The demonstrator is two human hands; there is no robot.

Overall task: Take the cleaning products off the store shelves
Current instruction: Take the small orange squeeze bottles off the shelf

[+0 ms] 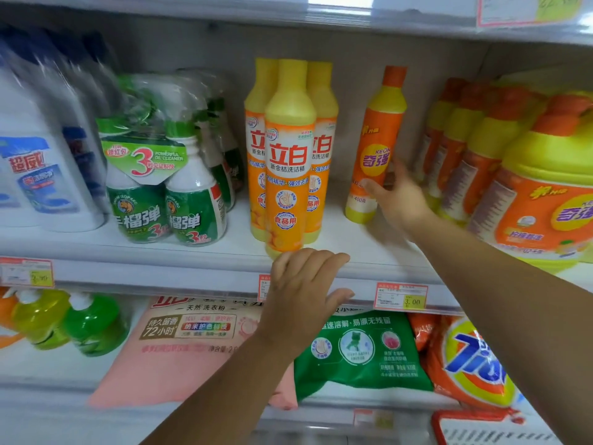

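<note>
The orange bottle, with its yellow shoulder and orange cap, is seen right of centre on the middle shelf, its base on the board and its top leaned slightly to the right. It is held by the right hand: the thumb is laid across its lower front and the fingers are wrapped behind its right side. Just left of it, apart, three yellow-capped bottles are stood in a tight cluster. Below them, at lower centre, the left hand is placed at the shelf's front edge, fingers loosely bent and close together, thumb stuck out to the right, nothing held. At the right edge a row of similar orange-capped bottles and a large jug are crowded. A wrapped pair of green spray bottles is set left of centre. On the shelf beneath, a pink bag and a green bag are laid flat.
</note>
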